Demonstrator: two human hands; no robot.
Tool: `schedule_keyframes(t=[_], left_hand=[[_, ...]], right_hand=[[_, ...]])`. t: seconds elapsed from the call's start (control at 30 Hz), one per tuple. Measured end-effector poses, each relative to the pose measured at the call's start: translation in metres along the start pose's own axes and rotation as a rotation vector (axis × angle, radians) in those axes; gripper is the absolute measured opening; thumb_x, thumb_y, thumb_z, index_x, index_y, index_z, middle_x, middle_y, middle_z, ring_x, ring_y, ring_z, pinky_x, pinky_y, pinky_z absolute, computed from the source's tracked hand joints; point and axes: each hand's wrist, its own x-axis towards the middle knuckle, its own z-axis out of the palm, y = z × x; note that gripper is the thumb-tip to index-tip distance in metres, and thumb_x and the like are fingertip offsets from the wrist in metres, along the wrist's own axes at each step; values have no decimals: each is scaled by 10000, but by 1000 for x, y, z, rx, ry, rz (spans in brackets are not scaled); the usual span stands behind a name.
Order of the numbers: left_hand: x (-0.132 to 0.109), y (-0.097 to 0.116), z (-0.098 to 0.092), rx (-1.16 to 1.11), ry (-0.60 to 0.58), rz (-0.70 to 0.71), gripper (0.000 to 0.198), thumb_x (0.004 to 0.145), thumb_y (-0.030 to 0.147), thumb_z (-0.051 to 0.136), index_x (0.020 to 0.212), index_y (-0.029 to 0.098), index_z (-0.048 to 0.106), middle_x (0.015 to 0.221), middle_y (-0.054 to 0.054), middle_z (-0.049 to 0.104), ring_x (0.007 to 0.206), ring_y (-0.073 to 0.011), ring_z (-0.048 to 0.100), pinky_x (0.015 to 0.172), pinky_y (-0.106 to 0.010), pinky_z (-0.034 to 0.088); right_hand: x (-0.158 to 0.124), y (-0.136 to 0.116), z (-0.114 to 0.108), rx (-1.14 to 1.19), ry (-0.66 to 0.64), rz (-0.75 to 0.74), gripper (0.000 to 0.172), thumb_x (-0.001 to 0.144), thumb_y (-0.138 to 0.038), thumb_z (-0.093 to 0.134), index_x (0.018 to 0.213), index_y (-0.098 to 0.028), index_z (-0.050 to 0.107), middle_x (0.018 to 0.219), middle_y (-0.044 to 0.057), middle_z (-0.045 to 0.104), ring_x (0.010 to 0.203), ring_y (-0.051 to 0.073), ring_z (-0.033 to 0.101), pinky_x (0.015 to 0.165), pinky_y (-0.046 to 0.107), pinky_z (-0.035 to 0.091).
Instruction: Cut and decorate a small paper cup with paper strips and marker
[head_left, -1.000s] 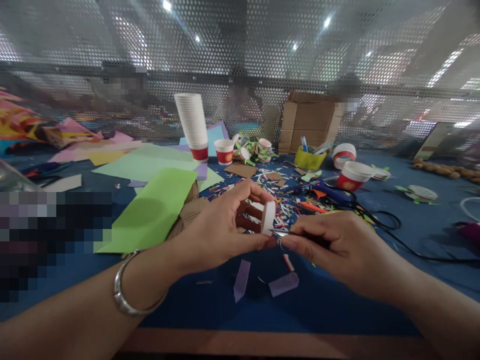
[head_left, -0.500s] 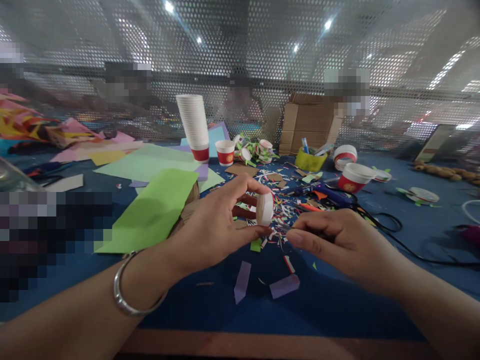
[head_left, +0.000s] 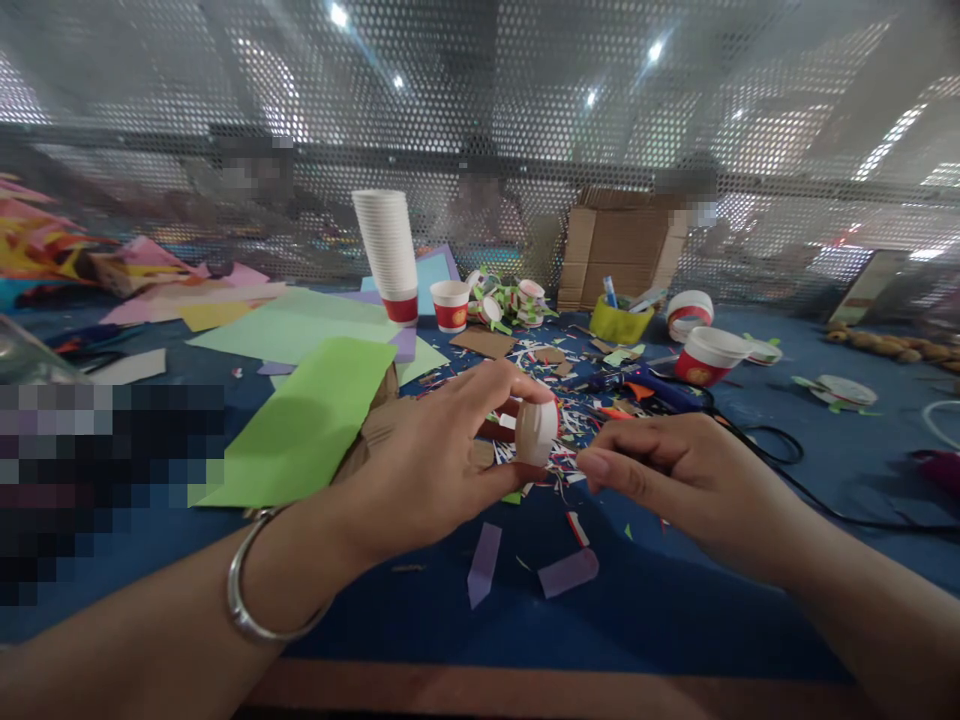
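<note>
Between the thumb and fingers of my left hand (head_left: 457, 440) is a cut-down paper cup base (head_left: 537, 432), white with a red edge, tilted on its side. My right hand (head_left: 660, 475) is closed just to the right of it, thumb against the curled fingers. A thin greyish tip seems to stick out from that grip toward the cup base; the rest of the item is hidden. Below the hands lie two purple paper pieces (head_left: 568, 573) and a red-and-white paper strip (head_left: 577, 528).
Paper scraps (head_left: 574, 410) litter the middle. A light green sheet (head_left: 300, 430) lies left, with stacked paper cups (head_left: 386, 250) behind. A glue gun (head_left: 667, 390) with a black cord, a red-and-white cup (head_left: 709, 357) and a yellow pen holder (head_left: 621, 322) stand right. A cardboard box (head_left: 622, 245) is behind.
My left hand has shifted slightly right and down with the cup base, which shows more of its white side. My right hand stays close by, its fingers slightly shifted.
</note>
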Motion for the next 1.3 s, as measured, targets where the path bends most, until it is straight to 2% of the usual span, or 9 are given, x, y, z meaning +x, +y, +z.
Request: schedule_keyframes(t=[0.53,0.6,0.7,0.83,0.9,0.97,1.07,1.17,1.3], left_hand=[[-1,6,-4,343,-2,212,458,846,82,706,1242,261,563,1362,-62,632,1318,-234,573,1080,-387,527],[-1,5,-3,307,14,208,442,844,103,721,1232,263,581,1357,-64,636,1313,-245,575,1053,-384,541],[0,2,-3,70,4,31,459,826,240,799,1238,254,597,1264,-76,666,1150,-242,656,892,-347,609],[6,5,-4,-285,-137,-307,429,865,385,766,1227,216,609,1056,-50,704,894,-185,696,725,-297,614],[9,10,-4,-403,-204,-411,284,917,413,692,1098,197,659,949,-31,695,809,-159,685,677,-271,602],[10,14,-3,-498,-250,-499,287,928,467,663,940,182,686,828,-17,676,699,-132,658,604,-234,581],[8,18,-1,-647,-296,-616,378,875,538,720,817,164,710,737,-21,672,604,-121,644,527,-207,560],[6,17,2,-760,-349,-680,353,847,513,767,808,162,751,752,-34,714,565,-116,645,506,-203,561],[5,17,5,-790,-368,-696,328,852,493,769,834,165,760,812,-43,746,600,-116,666,586,-214,597]], right_hand=[[-7,0,0,18,7,-17,513,984,-588,552,667,-195,642,579,-35,432,528,100,378,461,240,293],[-7,0,-1,15,5,-10,510,983,-592,553,680,-195,654,580,-37,441,529,100,388,468,242,299],[-5,1,-2,47,-17,23,483,968,-605,575,736,-195,681,601,-37,472,532,100,421,465,244,310],[-3,2,-3,78,40,36,480,951,-623,588,748,-193,653,642,-31,509,540,100,462,463,238,343],[-2,1,-2,56,99,32,442,909,-606,661,745,-196,637,629,-41,503,516,91,445,453,233,338],[-1,0,1,26,162,18,370,881,-549,724,779,-200,654,617,-50,513,499,85,427,453,230,338],[0,-2,5,10,216,-25,269,905,-465,719,845,-205,691,656,-30,589,544,101,483,496,226,385],[0,-2,8,11,166,-56,206,939,-394,676,859,-207,708,737,3,671,638,131,571,557,230,439],[1,1,9,-29,144,-51,236,957,-362,641,797,-194,687,699,-3,653,624,126,555,561,237,428]])
